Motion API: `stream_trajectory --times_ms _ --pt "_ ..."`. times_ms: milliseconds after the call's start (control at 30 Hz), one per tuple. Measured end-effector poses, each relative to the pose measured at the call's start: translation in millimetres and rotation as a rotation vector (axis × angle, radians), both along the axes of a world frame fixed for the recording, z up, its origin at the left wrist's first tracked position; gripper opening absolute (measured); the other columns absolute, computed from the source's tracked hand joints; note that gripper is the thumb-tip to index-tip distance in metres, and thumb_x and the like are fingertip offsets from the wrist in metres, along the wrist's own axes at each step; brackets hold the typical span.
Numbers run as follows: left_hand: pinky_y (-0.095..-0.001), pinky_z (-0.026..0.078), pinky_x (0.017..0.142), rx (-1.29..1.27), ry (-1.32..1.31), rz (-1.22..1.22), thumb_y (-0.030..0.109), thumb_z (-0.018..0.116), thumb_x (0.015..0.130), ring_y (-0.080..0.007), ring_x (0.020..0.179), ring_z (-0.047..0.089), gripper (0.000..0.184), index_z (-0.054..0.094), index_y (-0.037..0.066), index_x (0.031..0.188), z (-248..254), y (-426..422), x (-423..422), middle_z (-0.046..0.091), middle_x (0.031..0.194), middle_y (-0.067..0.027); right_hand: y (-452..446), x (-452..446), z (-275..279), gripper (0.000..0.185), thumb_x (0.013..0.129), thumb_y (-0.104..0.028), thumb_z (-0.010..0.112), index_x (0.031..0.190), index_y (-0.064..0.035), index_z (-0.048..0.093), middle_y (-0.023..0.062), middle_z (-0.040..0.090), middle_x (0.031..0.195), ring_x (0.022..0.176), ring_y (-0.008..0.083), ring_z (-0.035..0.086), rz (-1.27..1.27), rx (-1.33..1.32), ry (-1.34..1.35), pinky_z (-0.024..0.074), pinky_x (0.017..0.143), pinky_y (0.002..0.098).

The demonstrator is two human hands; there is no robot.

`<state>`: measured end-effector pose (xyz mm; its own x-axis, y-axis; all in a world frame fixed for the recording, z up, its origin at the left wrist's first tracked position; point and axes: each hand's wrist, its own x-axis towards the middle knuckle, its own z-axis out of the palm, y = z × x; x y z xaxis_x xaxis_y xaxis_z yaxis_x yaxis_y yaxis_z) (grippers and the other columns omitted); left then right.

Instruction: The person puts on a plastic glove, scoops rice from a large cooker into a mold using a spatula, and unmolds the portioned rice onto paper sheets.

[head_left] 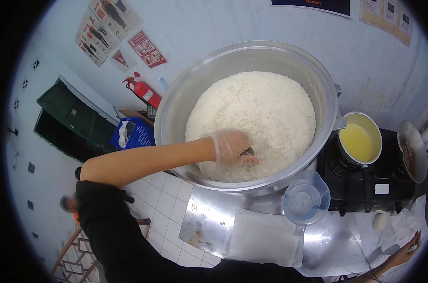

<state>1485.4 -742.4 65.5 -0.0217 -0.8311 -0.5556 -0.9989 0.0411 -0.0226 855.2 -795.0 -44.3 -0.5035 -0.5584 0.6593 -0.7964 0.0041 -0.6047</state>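
Rice (pixel 270 108), white, one large mound, in a wide metal pot (pixel 233 63) at the far side of the counter (pixel 202 226). Left hand (pixel 235 148), in a clear plastic glove (pixel 222 144): sunk at the near side of the mound, fingers curled around a grey utensil (pixel 249 151), of which only a short piece shows; the rest is hidden. Right hand (pixel 407 247): well apart, low at the right edge, beside white paper; whether it grips anything cannot be told. Handling, as judged: firm hold on the utensil, light pressure, short lifting strokes that spare the grains, glove cuff clear of the rice. Obstructions: high pot rim, passed over by the left forearm; measuring jug (pixel 306 200), clear plastic, just beside the pot at near right, liable to a knock. Also present: white sheets (pixel 266 236), near side; black stove (pixel 348 184), right, bearing a saucepan (pixel 366 120) of yellow liquid, its handle pointing near, and a pan (pixel 407 129) with brown contents; red fire extinguisher (pixel 145 92) and blue basket (pixel 140 137), left.
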Motion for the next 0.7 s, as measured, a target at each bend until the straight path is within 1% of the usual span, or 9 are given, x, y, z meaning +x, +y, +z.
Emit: stream_trajectory --times_ms 100,200,300,400,500,533,600,700 --pt "-0.0427 0.049 0.078 -0.024 0.065 0.035 0.059 0.052 0.090 -0.0385 0.086 0.062 0.065 0.063 -0.004 0.088 15 8 0 0.061 0.088 -0.0244 -1 3 5 0.031 0.100 -0.022 0.052 0.119 -0.0014 0.064 0.0101 0.064 0.122 0.114 0.0204 0.059 -0.010 -0.016 -0.038 0.0434 0.100 0.0317" --pt "-0.0416 0.049 0.080 -0.076 0.288 0.138 0.056 0.051 0.092 -0.0378 0.088 0.061 0.061 0.064 -0.003 0.096 35 17 -5 0.062 0.092 -0.0239 -5 10 10 0.031 0.099 -0.022 0.052 0.120 -0.0016 0.063 0.0101 0.064 0.122 0.114 0.0203 0.059 0.009 -0.045 -0.074 0.0432 0.101 0.0323" --pt "-0.0409 0.048 0.081 -0.059 0.248 0.045 0.054 0.050 0.094 -0.0370 0.088 0.061 0.058 0.064 -0.002 0.103 46 21 -7 0.063 0.093 -0.0231 -10 17 12 0.031 0.099 -0.021 0.053 0.121 -0.0010 0.062 0.0107 0.064 0.123 0.114 0.0203 0.059 0.048 -0.054 -0.052 0.0430 0.101 0.0327" --pt "-0.0415 0.047 0.086 -0.083 0.318 0.061 0.058 0.044 0.095 -0.0373 0.097 0.061 0.063 0.062 0.000 0.111 39 24 8 0.063 0.100 -0.0243 -16 22 12 0.032 0.099 -0.021 0.053 0.121 -0.0002 0.062 0.0112 0.063 0.122 0.115 0.0202 0.058 0.188 -0.127 -0.108 0.0425 0.102 0.0327" --pt "-0.0419 0.043 0.097 -0.004 0.383 0.272 0.068 0.040 0.092 -0.0368 0.112 0.056 0.075 0.057 0.002 0.123 26 29 16 0.061 0.116 -0.0241 -14 20 25 0.031 0.099 -0.019 0.053 0.121 0.0004 0.062 0.0113 0.063 0.122 0.115 0.0200 0.058 0.176 -0.114 -0.164 0.0416 0.104 0.0326" --pt "-0.0416 0.041 0.100 -0.001 0.335 0.273 0.071 0.039 0.090 -0.0366 0.116 0.054 0.078 0.055 0.004 0.127 23 27 18 0.059 0.121 -0.0236 -12 20 31 0.030 0.099 -0.018 0.054 0.120 0.0003 0.062 0.0107 0.063 0.121 0.114 0.0194 0.058 0.142 -0.108 -0.111 0.0409 0.104 0.0324" --pt "-0.0407 0.038 0.104 0.018 0.266 0.279 0.076 0.040 0.086 -0.0360 0.121 0.051 0.084 0.051 0.007 0.133 21 20 10 0.057 0.128 -0.0223 -9 18 40 0.029 0.099 -0.018 0.054 0.120 0.0003 0.062 0.0105 0.063 0.121 0.113 0.0191 0.058 0.157 -0.146 -0.145 0.0410 0.104 0.0322" --pt "-0.0390 0.035 0.107 0.098 0.245 0.294 0.077 0.045 0.083 -0.0340 0.125 0.049 0.084 0.053 0.011 0.135 19 7 -2 0.056 0.132 -0.0197 -5 14 45 0.029 0.099 -0.018 0.054 0.120 0.0003 0.062 0.0103 0.063 0.121 0.113 0.0186 0.058 0.164 -0.174 -0.142 0.0410 0.103 0.0319"
